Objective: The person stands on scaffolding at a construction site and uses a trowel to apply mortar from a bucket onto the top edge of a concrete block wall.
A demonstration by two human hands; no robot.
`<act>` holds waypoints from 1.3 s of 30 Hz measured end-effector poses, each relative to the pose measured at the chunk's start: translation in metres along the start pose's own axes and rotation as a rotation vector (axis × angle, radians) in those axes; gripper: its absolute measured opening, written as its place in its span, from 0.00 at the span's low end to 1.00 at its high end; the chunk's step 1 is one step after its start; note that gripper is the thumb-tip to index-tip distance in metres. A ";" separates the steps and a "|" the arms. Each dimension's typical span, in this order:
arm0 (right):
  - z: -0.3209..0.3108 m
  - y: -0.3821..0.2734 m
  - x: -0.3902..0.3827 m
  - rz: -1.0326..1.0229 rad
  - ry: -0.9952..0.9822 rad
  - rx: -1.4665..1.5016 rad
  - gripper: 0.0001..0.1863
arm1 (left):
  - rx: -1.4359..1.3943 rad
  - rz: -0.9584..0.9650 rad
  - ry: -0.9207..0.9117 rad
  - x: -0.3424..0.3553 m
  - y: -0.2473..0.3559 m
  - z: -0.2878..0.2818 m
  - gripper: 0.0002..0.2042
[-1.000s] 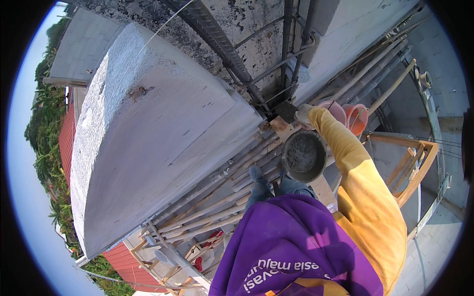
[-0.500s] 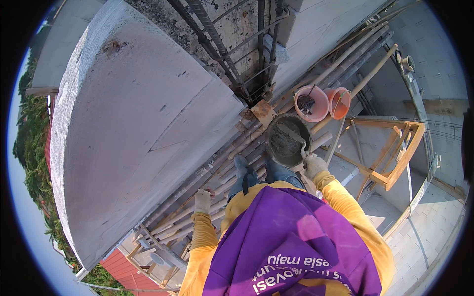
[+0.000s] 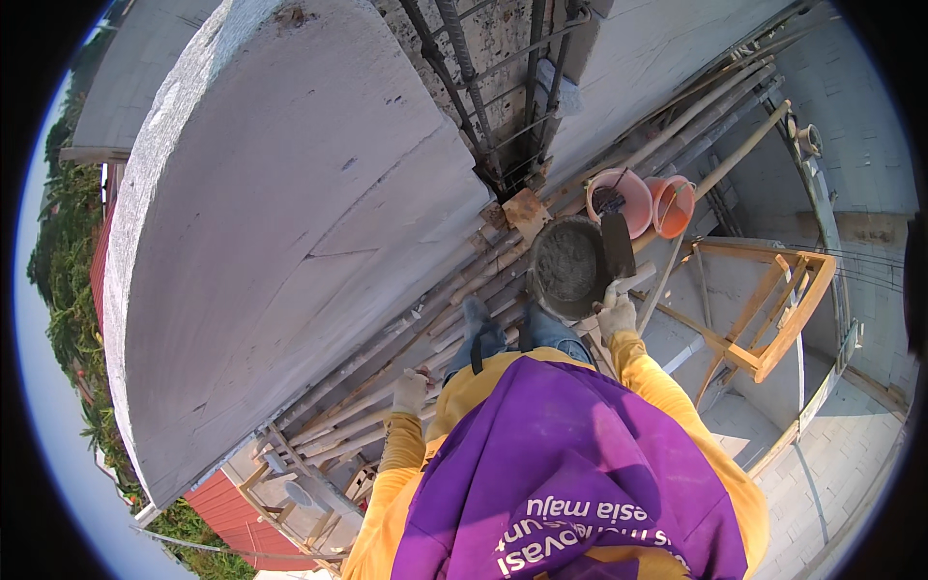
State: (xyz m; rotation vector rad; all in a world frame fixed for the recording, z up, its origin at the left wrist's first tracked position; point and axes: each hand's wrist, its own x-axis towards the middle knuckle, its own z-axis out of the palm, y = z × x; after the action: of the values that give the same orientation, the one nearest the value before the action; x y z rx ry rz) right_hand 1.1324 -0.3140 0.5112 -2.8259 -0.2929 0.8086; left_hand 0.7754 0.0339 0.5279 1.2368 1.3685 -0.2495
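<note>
My right hand (image 3: 615, 314), in a pale glove, is closed on a trowel (image 3: 617, 249), its grey blade raised at the right rim of a dark round bucket (image 3: 565, 266) of wet grey mortar. My left hand (image 3: 411, 389), also gloved, is low at the left above the bamboo poles, fingers curled; what they hold, if anything, is too small to tell. Just above the bucket, a rusty board (image 3: 525, 215) lies at the foot of a rebar cage (image 3: 493, 92) between pale walls (image 3: 261, 232).
Two pink and orange pails (image 3: 628, 198) stand right of the mortar bucket. My feet are on bamboo poles (image 3: 464, 329). At the right is a wooden frame (image 3: 785, 358) over a lower area. Red roofing (image 3: 227, 522) and trees lie beyond the wall's left edge.
My right hand has drawn back from the rebar's foot to the bucket, and the trowel blade has risen out of it. My left hand has come into view at the lower left.
</note>
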 end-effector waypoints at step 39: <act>-0.153 -0.257 -0.112 0.083 -0.821 1.124 0.09 | -0.632 0.066 0.120 -0.110 0.094 0.078 0.36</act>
State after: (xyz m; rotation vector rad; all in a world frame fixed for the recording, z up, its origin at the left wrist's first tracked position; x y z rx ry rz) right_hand 1.0860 -0.1126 0.7549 -1.3983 0.1591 1.4972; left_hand 0.8618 -0.0421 0.6451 0.7685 1.3596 0.2941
